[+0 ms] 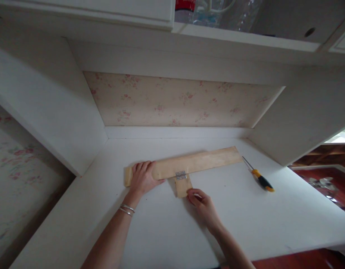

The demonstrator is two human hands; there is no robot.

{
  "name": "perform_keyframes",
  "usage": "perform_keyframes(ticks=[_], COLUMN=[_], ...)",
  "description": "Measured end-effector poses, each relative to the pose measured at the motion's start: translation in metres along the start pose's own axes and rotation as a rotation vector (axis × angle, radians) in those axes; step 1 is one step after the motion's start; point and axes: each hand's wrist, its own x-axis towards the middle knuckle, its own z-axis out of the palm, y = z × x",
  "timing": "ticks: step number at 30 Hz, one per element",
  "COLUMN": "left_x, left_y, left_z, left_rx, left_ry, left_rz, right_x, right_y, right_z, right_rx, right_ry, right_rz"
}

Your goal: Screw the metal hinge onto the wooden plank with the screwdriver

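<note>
A long wooden board lies at a slight slant across the white tabletop. A metal hinge joins its near edge to a short wooden block. My left hand is wrapped over the board near its left end, with the fingers on top and the thumb along the near edge. At the lower right corner of the short block, my right hand pinches the wood between thumb and fingers. To the right of the board lies a screwdriver with a yellow and black handle, its tip close to the board's end.
White side panels and a panel on the right flank the white tabletop. Overhead is a shelf holding clear plastic items and a red-labelled bottle. Floral wallpaper covers the back wall.
</note>
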Motion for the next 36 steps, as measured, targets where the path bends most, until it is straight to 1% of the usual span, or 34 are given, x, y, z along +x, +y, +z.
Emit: perform_keyframes(ticks=[3, 6, 10, 14, 18, 22, 26, 28, 32, 34, 36], left_x=[0.0, 0.0, 0.0, -0.001, 0.0, -0.001, 0.0, 0.0, 0.0, 0.0, 0.0], left_y=[0.0, 0.0, 0.0, 0.0, 0.0, 0.001, 0.0, 0.0, -0.001, -0.001, 0.0], left_z=[-0.001, -0.001, -0.001, -0.001, -0.003, -0.005, -0.005, -0.005, -0.005, -0.005, -0.005], left_rx=[0.001, -0.003, -0.013, -0.019, -0.021, -0.02, -0.028, -0.032, -0.026, -0.026, -0.027], left_ry=[0.012, 0.014, 0.008, 0.006, 0.009, 0.019, 0.036, 0.044, 0.044, 0.039, 0.037], left_rz=[-0.002, -0.001, 0.003, 0.002, -0.007, -0.011, -0.018, -0.023, -0.034, -0.031, -0.025], right_x=[0.004, 0.001, -0.013, -0.029, -0.033, -0.03, -0.026, -0.024, -0.014, -0.009, -0.006], right_y=[-0.001, -0.008, -0.03, -0.053, -0.064, -0.061, -0.047, -0.04, -0.032, -0.031, -0.032], right_z=[0.002, 0.005, 0.008, 0.011, 0.015, 0.015, 0.012, 0.01, 0.009, 0.01, 0.011], right_rx=[0.003, 0.043, 0.096, 0.083, 0.083, 0.08, 0.091, 0.144, 0.293, 0.35, 0.365], right_ry=[0.005, -0.007, 0.001, -0.01, -0.019, -0.035, -0.053, -0.052, 0.005, 0.005, -0.006], right_rz=[-0.009, -0.012, 0.015, 0.016, -0.015, -0.015, 0.041, 0.101, 0.239, 0.264, 0.26])
